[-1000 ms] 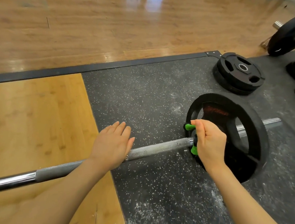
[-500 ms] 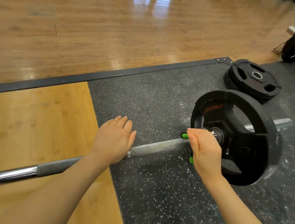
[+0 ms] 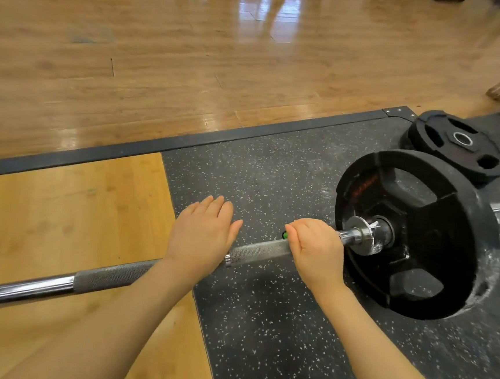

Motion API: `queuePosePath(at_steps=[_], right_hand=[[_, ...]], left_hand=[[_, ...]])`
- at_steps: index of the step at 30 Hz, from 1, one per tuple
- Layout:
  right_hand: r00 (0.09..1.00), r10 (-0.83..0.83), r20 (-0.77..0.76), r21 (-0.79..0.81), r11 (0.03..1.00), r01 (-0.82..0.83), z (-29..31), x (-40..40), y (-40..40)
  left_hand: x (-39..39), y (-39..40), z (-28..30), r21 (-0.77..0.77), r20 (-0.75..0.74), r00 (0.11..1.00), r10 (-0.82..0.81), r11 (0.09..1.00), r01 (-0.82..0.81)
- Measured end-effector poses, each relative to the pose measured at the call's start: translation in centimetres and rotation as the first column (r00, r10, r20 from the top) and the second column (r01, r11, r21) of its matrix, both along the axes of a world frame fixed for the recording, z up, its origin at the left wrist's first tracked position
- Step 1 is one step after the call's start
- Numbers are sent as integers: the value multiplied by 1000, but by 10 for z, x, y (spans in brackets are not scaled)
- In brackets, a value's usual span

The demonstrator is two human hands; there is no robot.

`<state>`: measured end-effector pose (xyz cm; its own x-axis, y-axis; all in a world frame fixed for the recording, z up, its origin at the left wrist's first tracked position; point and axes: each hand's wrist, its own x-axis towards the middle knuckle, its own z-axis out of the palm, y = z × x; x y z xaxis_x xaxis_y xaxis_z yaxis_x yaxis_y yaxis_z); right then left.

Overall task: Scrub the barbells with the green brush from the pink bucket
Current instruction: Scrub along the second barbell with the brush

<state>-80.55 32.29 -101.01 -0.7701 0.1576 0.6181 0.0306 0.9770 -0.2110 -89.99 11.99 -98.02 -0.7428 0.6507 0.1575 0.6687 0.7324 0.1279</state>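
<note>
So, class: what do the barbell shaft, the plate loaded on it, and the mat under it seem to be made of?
Barbell shaft: metal, likely steel; shiny polished stretch at the left, dull cross-hatched knurling between the hands.
Loaded plate: matte black, probably a rubber coating; chalky white scuffs along its rim.
Mat: dark, white-speckled, looks like recycled rubber.

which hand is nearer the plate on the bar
Right. The right hand grips the bar beside the collar, just short of the plate. The left hand rests on the bar farther along, away from the plate.
</note>
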Motion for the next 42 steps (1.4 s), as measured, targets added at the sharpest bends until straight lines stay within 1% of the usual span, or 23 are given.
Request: queuePosePath(at_steps=[3,5,7,9,13,18,20,23,27,29,32,36,37,39,42], right_hand=[[1000,4,22,6,1000,-4,-1,-9,2],[999,-8,36,9,1000,8,2,-13,2],[995,-85,42,26,996,84,5,-14,1],[989,-144,31,11,990,143,4,-13,0],[997,-74,34,-63,995,76,-4,-10,1],[998,36,51,53,998,-38,-9,-3,16],[998,48,46,50,997,-50,-12,-5,21],[999,29,13,-21,999,-29,-9,-13,14],[993,110,-45,-34,993,-111,-6,-27,-21],[990,131,-57,-68,989,-135,-10,-33,-38],[991,113,-73,-97,988,-120,-22,-33,-43],[999,39,-32,45,998,-38,-32,-23,-20],[1000,17,-18,56,998,-16,-33,-21,-13],[999,-42,-11,4,999,42,-33,-19,0],[989,-140,-37,-140,981,134,-34,-18,10]], left_hand=[[13,0,-4,56,55,996,74,995,-77],[16,-2,-9,50,14,997,78,996,-78],[11,-1,-11,41,-16,997,69,997,-68],[5,1,-12,44,-43,997,70,997,-68],[-2,4,-13,91,-146,988,58,995,-45],[-10,6,-14,151,-211,975,62,988,-30],[-13,6,-15,134,-217,974,64,990,-35],[-17,7,-14,92,-195,978,70,994,-52],[-22,9,-14,67,-168,983,70,996,-59],[-25,9,-14,69,-160,985,64,996,-53],[-27,10,-14,84,-144,988,63,995,-51],[-29,9,-14,97,-139,987,77,993,-64],[-29,9,-14,94,-135,988,78,993,-65],[-30,9,-14,85,-130,988,80,994,-69],[-31,9,-15,74,-125,989,84,994,-75]])
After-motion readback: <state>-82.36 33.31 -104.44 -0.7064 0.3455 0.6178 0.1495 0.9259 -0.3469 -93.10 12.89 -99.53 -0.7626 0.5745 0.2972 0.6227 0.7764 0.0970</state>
